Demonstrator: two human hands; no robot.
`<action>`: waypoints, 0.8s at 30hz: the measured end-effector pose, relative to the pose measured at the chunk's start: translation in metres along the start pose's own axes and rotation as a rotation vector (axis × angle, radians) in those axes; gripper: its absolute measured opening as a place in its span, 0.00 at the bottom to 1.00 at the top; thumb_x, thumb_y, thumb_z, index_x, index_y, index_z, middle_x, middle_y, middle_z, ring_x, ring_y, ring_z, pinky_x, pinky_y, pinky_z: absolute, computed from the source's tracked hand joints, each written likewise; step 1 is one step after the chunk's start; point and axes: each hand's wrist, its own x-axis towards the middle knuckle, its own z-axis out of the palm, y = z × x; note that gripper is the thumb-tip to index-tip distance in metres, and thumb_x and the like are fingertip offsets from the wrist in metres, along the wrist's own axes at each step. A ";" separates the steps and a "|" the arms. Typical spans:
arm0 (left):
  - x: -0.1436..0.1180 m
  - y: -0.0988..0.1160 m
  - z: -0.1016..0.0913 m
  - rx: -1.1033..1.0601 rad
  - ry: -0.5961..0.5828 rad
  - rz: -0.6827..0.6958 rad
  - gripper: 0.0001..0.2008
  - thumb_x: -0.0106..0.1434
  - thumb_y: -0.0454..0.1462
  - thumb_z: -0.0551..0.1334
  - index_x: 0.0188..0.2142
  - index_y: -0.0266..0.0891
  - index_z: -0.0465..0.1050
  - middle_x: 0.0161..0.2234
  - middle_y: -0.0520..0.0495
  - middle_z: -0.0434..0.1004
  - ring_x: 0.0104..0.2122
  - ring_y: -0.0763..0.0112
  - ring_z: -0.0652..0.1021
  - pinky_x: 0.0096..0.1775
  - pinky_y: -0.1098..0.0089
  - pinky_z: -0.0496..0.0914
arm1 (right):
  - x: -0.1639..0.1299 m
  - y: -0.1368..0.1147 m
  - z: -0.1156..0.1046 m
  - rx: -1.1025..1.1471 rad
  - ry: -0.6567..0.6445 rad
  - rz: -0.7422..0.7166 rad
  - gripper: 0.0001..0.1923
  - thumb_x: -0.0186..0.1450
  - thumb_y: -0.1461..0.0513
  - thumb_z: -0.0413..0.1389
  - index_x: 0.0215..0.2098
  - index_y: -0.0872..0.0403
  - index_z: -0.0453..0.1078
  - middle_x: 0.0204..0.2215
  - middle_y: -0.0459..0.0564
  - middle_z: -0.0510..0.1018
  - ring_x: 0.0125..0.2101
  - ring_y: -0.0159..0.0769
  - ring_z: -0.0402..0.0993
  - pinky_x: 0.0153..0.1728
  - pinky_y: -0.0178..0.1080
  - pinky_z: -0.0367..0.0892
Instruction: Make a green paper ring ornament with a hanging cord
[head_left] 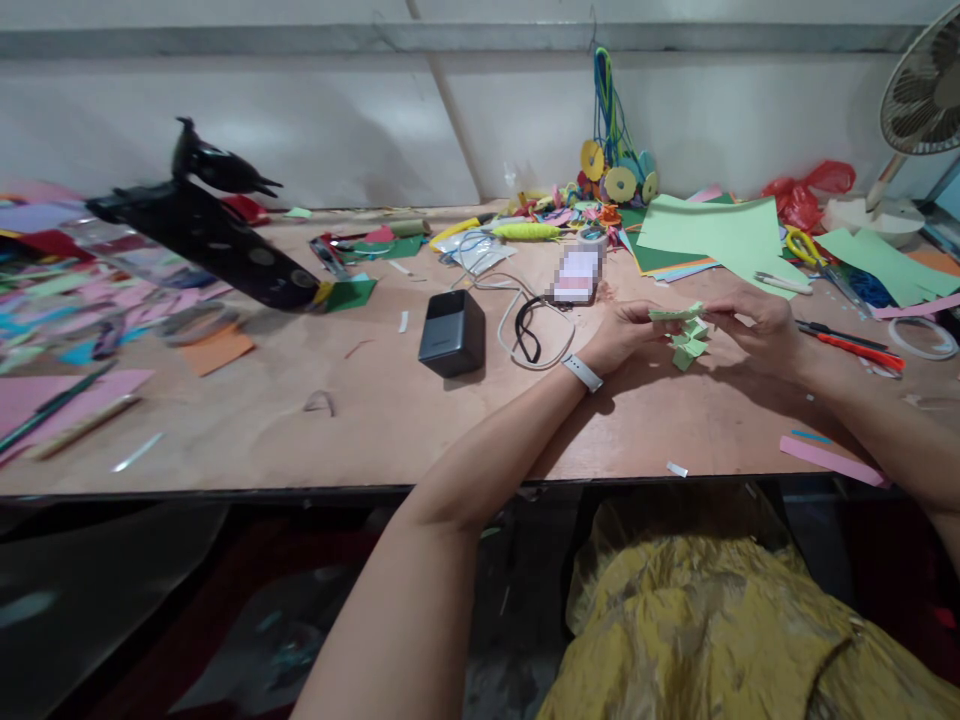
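Between my two hands is a light green folded paper strip, bent in zigzags and dangling just over the table. My left hand, with a pale band on its wrist, pinches the strip's left end. The right hand grips its other end between thumb and fingers. A phone lies behind my left hand, beside a white cable. Near my right hand rest a red-orange and black tool and a white pen-like cutter.
A dark power bank stands on the table left of my arm. Green paper sheets, yellow-handled scissors and a tape roll lie at the right. Paper scraps and a black figure occupy the left; a fan stands back right.
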 end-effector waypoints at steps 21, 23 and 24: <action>0.001 -0.005 -0.002 0.000 0.006 0.024 0.19 0.54 0.49 0.79 0.37 0.37 0.86 0.37 0.44 0.87 0.38 0.69 0.83 0.43 0.68 0.77 | -0.009 0.017 0.005 -0.563 0.141 -0.582 0.09 0.74 0.66 0.58 0.46 0.50 0.80 0.38 0.49 0.86 0.36 0.38 0.81 0.38 0.43 0.71; 0.001 -0.004 -0.002 0.009 0.008 0.025 0.18 0.54 0.48 0.79 0.37 0.37 0.86 0.37 0.44 0.87 0.38 0.69 0.83 0.43 0.68 0.77 | -0.010 0.018 0.005 -0.572 0.102 -0.542 0.09 0.74 0.65 0.57 0.46 0.49 0.80 0.38 0.49 0.87 0.37 0.39 0.82 0.39 0.44 0.71; 0.001 -0.004 -0.002 0.017 0.011 0.022 0.18 0.55 0.48 0.79 0.37 0.37 0.86 0.38 0.44 0.87 0.38 0.69 0.84 0.43 0.67 0.78 | -0.011 0.019 0.005 -0.569 0.088 -0.526 0.10 0.74 0.65 0.57 0.46 0.48 0.80 0.38 0.49 0.87 0.37 0.39 0.82 0.40 0.45 0.72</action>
